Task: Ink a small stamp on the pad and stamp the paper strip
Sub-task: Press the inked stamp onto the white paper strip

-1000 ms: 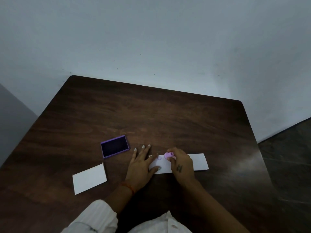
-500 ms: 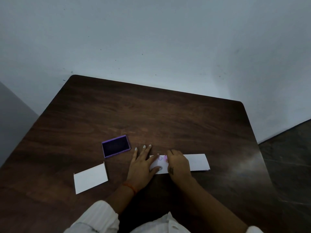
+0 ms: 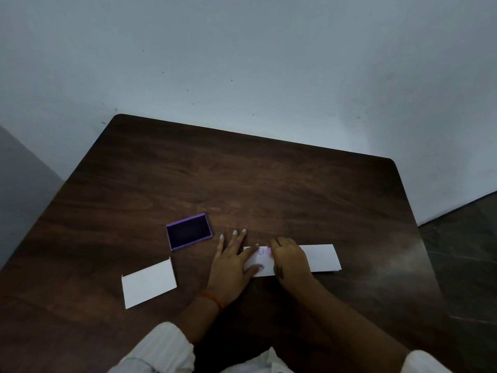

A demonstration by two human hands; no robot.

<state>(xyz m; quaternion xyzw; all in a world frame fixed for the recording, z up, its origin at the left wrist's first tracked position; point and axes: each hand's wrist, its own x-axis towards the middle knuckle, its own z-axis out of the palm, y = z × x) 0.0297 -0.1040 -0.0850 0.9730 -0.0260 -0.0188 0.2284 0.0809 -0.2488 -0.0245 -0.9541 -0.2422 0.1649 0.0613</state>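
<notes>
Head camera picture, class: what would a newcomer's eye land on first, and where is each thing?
First the two hands at the near middle of the dark wooden table: the left hand lies flat on the left end of the white paper strip, while the right hand presses a small pink stamp onto it beside a faint round mark. Next, the purple ink pad lies open to their left, and a loose white card nearer the person.

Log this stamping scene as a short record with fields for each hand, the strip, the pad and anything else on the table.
left hand: flat, fingers spread, pinning the strip's left end
right hand: grip closed on the pink stamp, pressed to the strip
strip: white, lying flat, one round mark beside the stamp
pad: purple, open, left of the hands
other: white card at near left
</notes>
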